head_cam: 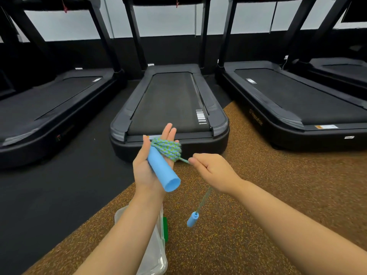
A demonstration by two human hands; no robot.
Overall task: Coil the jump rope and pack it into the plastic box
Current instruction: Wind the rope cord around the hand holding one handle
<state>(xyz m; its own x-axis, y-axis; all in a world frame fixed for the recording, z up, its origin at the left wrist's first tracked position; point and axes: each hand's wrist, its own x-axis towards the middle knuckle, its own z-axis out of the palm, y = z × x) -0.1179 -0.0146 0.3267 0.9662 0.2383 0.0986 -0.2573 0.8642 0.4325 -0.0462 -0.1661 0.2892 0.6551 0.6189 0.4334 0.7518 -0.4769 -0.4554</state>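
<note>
The jump rope [168, 148] is blue-green braided cord, wound in several turns around the fingers of my left hand [148, 165]. One light blue handle [163, 172] lies across that palm, its open end pointing toward me. My right hand [210, 170] pinches the rope's free end just right of the coil. From it the rest of the cord hangs down to the second blue handle [192, 219], which dangles above the floor. The clear plastic box [158, 255] with a green clasp sits on the floor below my left forearm, partly hidden by it.
Three black treadmills stand ahead: one in the centre [168, 102], one at the left [49, 104], one at the right [294, 96]. The floor is brown speckled rubber [268, 195] on the right and black matting [49, 195] on the left.
</note>
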